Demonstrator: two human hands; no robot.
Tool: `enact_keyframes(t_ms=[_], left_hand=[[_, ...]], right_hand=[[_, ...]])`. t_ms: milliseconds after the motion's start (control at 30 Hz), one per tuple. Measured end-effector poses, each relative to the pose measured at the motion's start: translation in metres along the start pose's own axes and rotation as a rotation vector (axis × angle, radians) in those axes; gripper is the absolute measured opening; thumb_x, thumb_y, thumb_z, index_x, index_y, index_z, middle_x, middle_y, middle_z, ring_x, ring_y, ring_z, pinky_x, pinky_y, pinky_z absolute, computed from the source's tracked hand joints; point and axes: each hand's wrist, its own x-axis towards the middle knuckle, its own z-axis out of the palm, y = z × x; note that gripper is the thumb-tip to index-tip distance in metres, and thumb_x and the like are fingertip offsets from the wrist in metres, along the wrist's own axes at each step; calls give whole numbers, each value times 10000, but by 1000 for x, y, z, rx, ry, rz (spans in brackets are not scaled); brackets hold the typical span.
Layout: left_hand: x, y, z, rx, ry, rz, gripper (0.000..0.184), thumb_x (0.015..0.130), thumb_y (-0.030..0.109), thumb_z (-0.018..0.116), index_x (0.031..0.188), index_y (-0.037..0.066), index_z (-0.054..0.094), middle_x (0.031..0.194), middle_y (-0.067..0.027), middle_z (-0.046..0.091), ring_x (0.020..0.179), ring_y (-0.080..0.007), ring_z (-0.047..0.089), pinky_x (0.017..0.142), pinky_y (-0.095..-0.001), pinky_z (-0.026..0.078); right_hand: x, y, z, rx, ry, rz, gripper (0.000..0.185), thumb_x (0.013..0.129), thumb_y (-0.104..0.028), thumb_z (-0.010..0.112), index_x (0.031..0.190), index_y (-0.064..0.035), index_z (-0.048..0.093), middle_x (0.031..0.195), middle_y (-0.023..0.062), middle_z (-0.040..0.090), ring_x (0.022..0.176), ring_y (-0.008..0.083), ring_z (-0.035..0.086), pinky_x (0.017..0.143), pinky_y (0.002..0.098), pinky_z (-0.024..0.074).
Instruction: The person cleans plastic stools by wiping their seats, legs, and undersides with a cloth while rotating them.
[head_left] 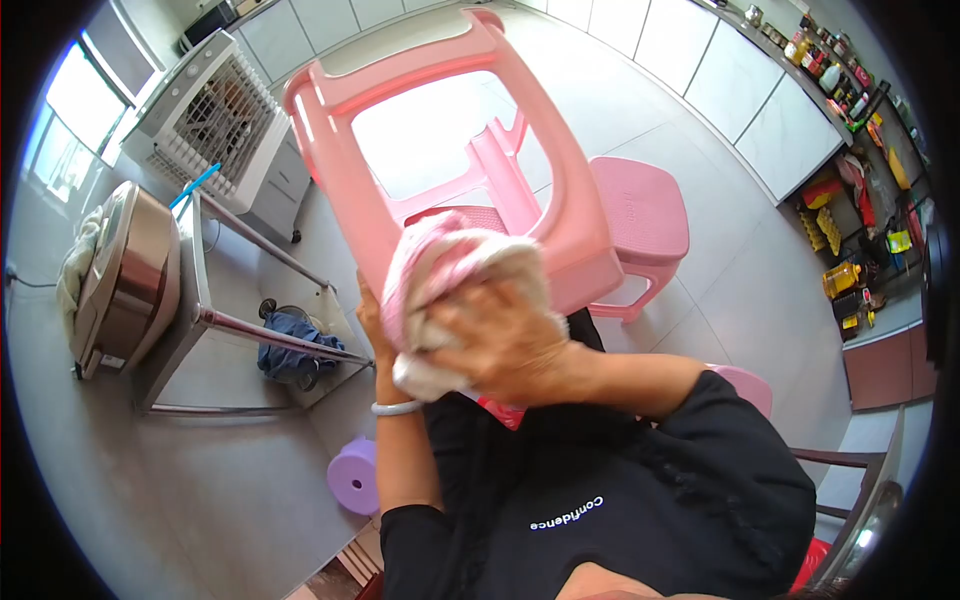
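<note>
2 hands in view, both the wearer's. R hand (505, 345), slightly blurred: fingers part-curled over 1 bunched pink-&-white cloth (420, 265), gripping it against the near end of 1 pink stool (572, 200). L hand (370, 315): fingers along that stool's L edge, rest hidden behind cloth & stool, so can't tell how far closed or how firm the hold. 1 pale bracelet (397, 408) on L wrist.

Held stool is tilted, right in front of both hands, running up & away from them; 1 big opening in the side facing up. More pink parts show thru it, can't tell whether same stool or another.

Just beyond R hand, to its R: 1 more pink stool, upright on floor, seat (640, 210) up. Near R elbow, 1 pink item (745, 388), part hidden by sleeve, can't ID.

L of L hand: 1 metal-legged table (262, 333) w/ 1 brown appliance (130, 275) on top, 1 blue strip (197, 185) at its far corner. 1 dk blue bundle (295, 345) low down betw. table legs. Beyond table, well apart from hands: 1 air cooler (215, 125). Below L hand, near L forearm: 1 purple round stool (353, 460).

Far R of R hand: shelves w/ many bottles & packs, too small to count; 1 yellow bottle (840, 280) stands out.
</note>
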Motion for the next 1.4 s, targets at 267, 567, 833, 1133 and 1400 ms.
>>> enact_keyframes(t_ms=[267, 567, 833, 1133, 1400], left_hand=[[-26, -102, -29, -906, -260, -351, 391, 981, 280, 494, 1293, 44, 513, 1248, -144, 576, 1154, -266, 553, 980, -394, 448], [-20, -94, -33, 462, 59, 286, 404, 845, 115, 662, 1202, -48, 564, 1110, -194, 649, 957, -328, 650, 804, -420, 527], [-34, -124, -42, 367, 32, 127, 353, 835, 101, 672, 1149, -41, 593, 1051, -172, 660, 929, -317, 648, 801, -405, 527], [-46, -132, -49, 368, 44, 163, 383, 854, 87, 661, 1195, -56, 562, 1088, -188, 648, 945, -311, 652, 799, -397, 539], [-52, -120, -46, 521, 76, 179, 354, 892, 97, 616, 1197, -72, 555, 1107, -199, 632, 945, -305, 646, 783, -394, 537]], right_hand=[[-42, 24, -19, 152, 81, 43, 280, 696, -216, 710, 969, -153, 709, 1218, 133, 550, 1164, 319, 499, 1019, 491, 352], [-44, 176, -23, 390, 378, 464, 532, 680, -65, 753, 1191, -19, 611, 1251, 187, 486, 1172, 386, 490, 1036, 459, 381], [99, 356, 37, 451, 380, 597, 523, 825, -256, 668, 1305, -77, 560, 1220, 147, 535, 1134, 262, 539, 981, 333, 434], [33, 390, 121, 419, 458, 776, 461, 861, -319, 604, 1242, -60, 601, 1098, 148, 669, 1015, 232, 627, 880, 352, 480], [-117, 355, 197, 365, 3, 1365, 472, 882, -316, 596, 1267, -45, 575, 1114, 128, 659, 1014, 217, 625, 877, 341, 484]])
